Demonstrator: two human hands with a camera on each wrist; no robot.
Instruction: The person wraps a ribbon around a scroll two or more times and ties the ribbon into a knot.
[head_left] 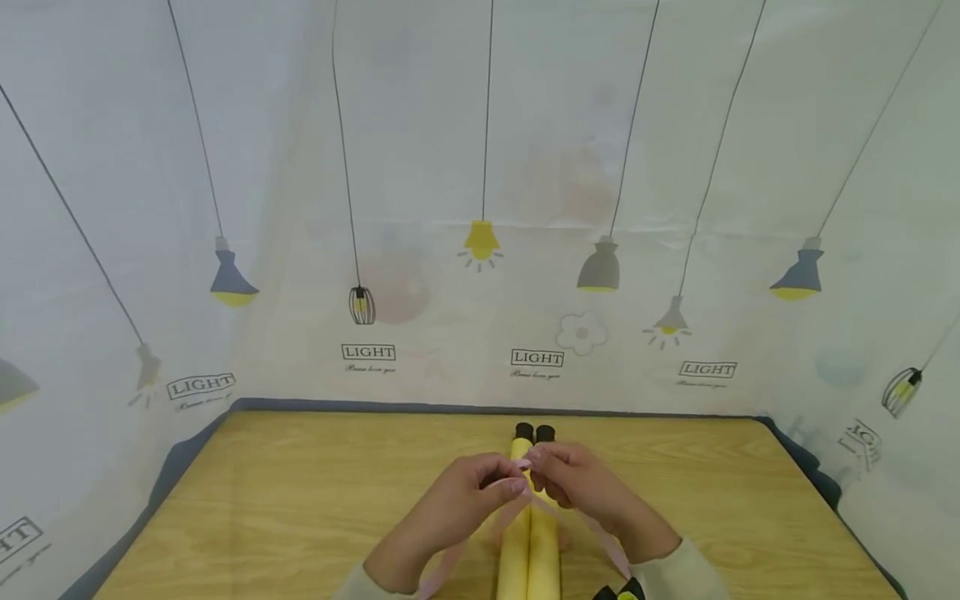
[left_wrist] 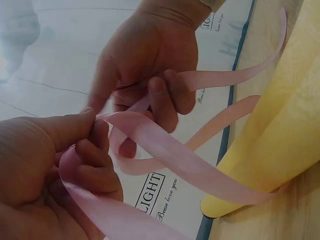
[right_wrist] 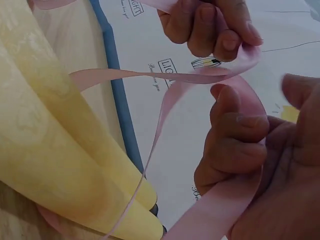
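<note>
I had a white printed backdrop (head_left: 420, 150) beyond the yellow rolls (head_left: 514, 554), wood-look tabletop (head_left: 300, 500) under them. Two rolls, side by side, lengthwise away from the person. Left hand (head_left: 463, 500) hung over the rolls' left side, thumb and finger pinching ribbon, narrow grip. Right hand (head_left: 588, 492) hung over their right side, fingers curled round the ribbon, thumb free in its own wrist view. Pink ribbon (left_wrist: 165, 149) was above the rolls between both hands, lengths dropping down either side of them; it looked to run underneath, though the rolls hid that stretch from me.

Progress, my read: ribbon round the rolls, done; strands crossed at the fingertips, partly done. No finished knot showed, loops hung slack, so closing and tightening looked left over. Black and yellow-green object (head_left: 633, 586) sat right of the rolls, cut off by the frame, couldn't identify it. Smallest: black ends (head_left: 524, 431) on the rolls' far tips. Containers: none that I could spot; couldn't tell whether the rolls were hollow or held anything.
</note>
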